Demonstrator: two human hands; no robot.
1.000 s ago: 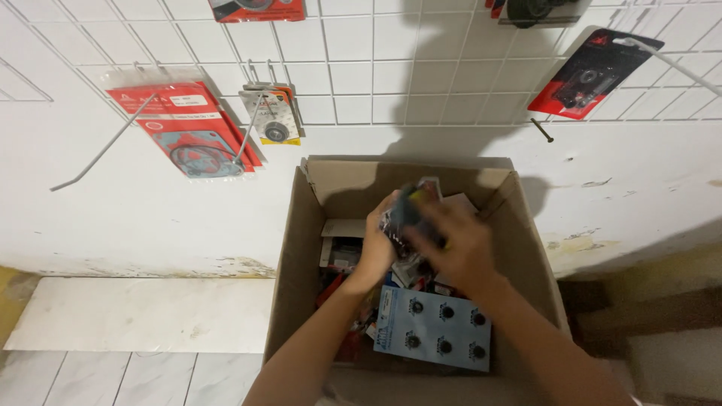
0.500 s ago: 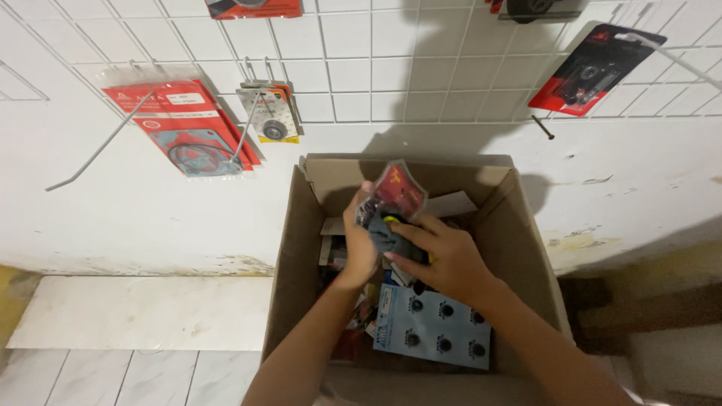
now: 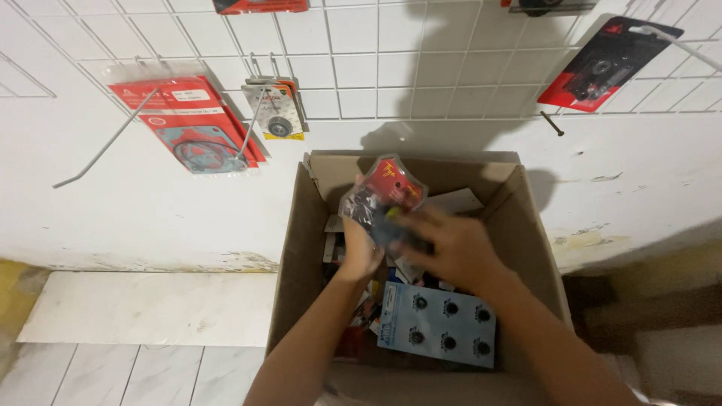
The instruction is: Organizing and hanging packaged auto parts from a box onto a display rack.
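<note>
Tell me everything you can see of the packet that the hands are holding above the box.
The packet is a clear plastic blister pack with a red card top, and dark parts inside that are blurred. It stands tilted over the open cardboard box, near its back wall. The left hand grips its lower left edge, the right hand covers its lower right. Nothing else touches it.

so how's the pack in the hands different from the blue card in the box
The pack has a red top and clear plastic around dark parts; the blue card is pale blue with six dark round pieces in two rows. The pack is lifted above the box by the left hand and right hand; the card lies inside it, untouched. The pack looks smaller than the card. Both are retail-style packaged parts.
</note>
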